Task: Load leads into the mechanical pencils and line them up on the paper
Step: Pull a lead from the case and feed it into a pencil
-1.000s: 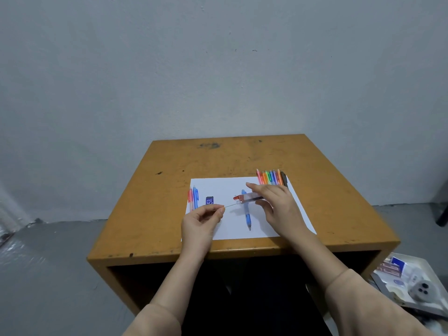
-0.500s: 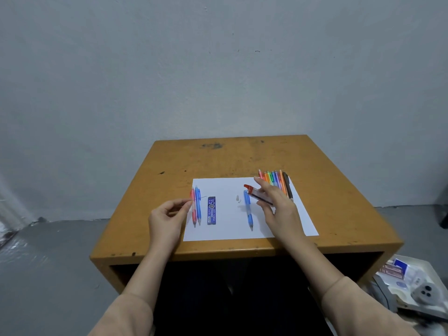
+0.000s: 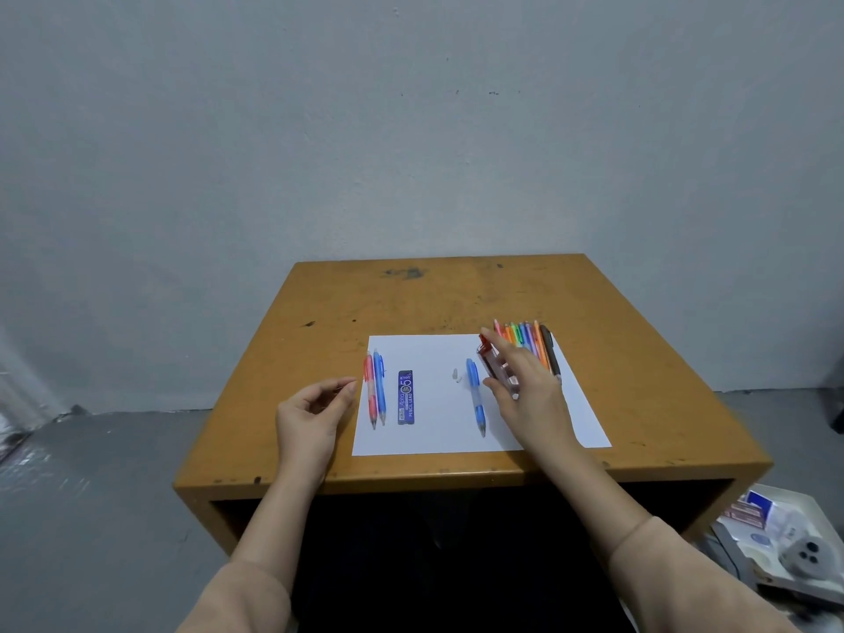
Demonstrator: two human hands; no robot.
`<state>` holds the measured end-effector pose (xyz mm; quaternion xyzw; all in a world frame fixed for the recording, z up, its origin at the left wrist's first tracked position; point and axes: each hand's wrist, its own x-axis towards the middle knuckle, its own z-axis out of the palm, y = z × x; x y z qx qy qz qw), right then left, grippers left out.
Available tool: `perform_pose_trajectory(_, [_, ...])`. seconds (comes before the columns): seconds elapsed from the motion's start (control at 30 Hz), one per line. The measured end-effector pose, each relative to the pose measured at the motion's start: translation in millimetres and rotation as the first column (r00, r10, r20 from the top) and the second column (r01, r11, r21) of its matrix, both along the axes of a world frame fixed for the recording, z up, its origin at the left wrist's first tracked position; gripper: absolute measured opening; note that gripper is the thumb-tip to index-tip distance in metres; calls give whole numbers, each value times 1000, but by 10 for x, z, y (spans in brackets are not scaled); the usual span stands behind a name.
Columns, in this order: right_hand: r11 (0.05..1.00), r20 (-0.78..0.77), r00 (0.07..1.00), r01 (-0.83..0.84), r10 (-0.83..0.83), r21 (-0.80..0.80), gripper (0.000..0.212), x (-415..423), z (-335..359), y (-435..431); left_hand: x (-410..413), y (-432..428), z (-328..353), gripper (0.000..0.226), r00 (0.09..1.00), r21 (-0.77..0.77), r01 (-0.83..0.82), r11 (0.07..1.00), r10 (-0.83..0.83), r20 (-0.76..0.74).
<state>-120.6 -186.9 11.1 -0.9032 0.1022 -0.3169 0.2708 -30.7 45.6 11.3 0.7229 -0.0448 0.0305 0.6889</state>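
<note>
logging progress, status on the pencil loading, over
Left grip pinching, seemingly a lead. Right grip holds red-capped lead case. Blue pencil lies on paper. Nothing blocking.

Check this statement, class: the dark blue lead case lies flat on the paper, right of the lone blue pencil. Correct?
Not quite. The head view shows the dark blue lead case lying flat on the paper, left of the lone blue pencil, not right.
</note>
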Motion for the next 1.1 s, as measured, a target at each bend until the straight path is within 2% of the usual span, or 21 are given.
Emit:
perform_pose_trajectory(0.4, [995,67,996,-64,59,75,56,87,47,53,8,13,-10,13,1000,-16,18,1000,-18,-7])
perform_pose_trajectory(0.57, [991,45,998,-54,49,120,51,71,71,92,18,14,-31,13,1000,-20,14,1000,-14,-5])
perform_pose_trajectory(0.93, [902,73,996,-79,53,425,43,50,256,183,-11,13,-5,12,1000,8,13,1000,-12,-20])
perform_pose_trajectory(1.1, [883,7,999,-49,51,466,50,103,289,249,-18,17,3,13,1000,22,16,1000,-15,-14])
